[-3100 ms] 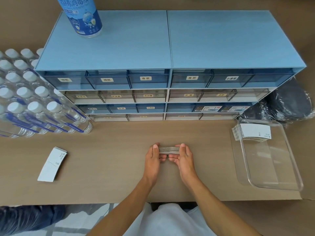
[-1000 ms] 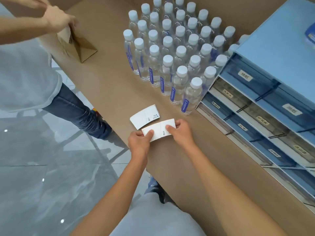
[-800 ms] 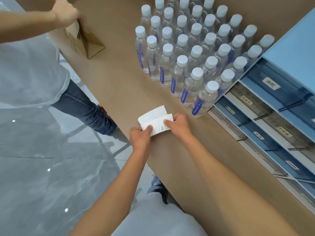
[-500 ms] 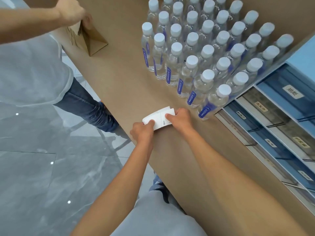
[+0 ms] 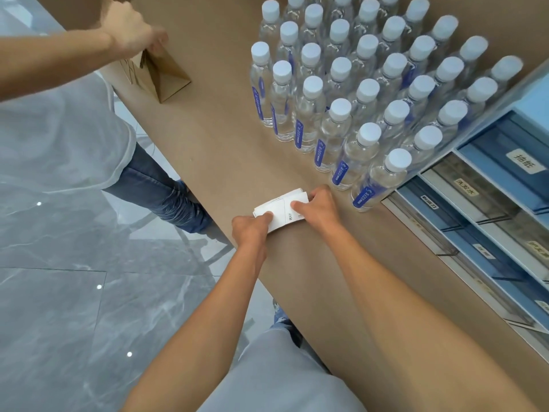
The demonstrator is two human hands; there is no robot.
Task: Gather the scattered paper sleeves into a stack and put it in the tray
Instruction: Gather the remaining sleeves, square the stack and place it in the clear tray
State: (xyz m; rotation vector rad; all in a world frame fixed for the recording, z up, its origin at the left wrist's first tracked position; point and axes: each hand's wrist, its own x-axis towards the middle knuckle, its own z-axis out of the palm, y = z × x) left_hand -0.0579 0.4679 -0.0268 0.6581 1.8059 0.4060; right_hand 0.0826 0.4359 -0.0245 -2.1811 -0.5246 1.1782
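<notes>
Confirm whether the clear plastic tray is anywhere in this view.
No: only the white paper sleeves held by the left hand and right hand, clear water bottles and blue drawer cabinet show.

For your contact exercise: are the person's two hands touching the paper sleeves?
Touching. The head view shows the left hand and right hand both pressed on the white paper sleeves, fingers overlapping the top sleeve.

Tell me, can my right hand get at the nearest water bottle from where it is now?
Probably yes: the right hand sits on the paper sleeves, with bare counter between it and the nearest water bottle.
</notes>
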